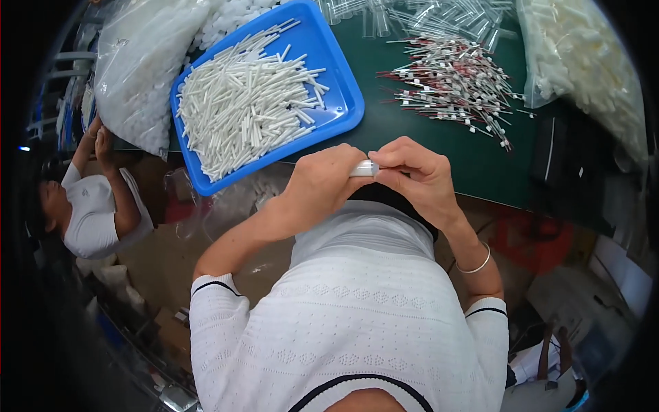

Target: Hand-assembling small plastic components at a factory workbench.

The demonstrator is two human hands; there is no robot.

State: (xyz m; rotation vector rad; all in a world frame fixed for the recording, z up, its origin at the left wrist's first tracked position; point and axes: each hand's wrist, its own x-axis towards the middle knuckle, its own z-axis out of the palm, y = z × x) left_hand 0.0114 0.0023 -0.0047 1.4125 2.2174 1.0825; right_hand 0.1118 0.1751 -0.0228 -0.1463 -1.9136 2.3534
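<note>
My left hand (317, 184) is wrapped round a short white tube (361, 169) with a glossy, clear-looking surface. At the tube's right end, the thumb and fingertips of my right hand (420, 176) pinch together; whatever they grip there is mostly hidden. Both hands meet just over the table's near edge. Beyond my left hand lies a blue tray (343, 118) heaped with thin white sticks (240, 113). Past my right hand, a pile of red and white wires with small white connectors (456, 82) is spread on the green tabletop (491, 168).
Clear plastic tubes (439, 20) lie at the far edge. A clear bag of white pieces (147, 82) stands at the left, another bag of cream-coloured pieces (583, 62) at the right. A dark box (566, 165) sits at the right. Another person (103, 206) works at far left.
</note>
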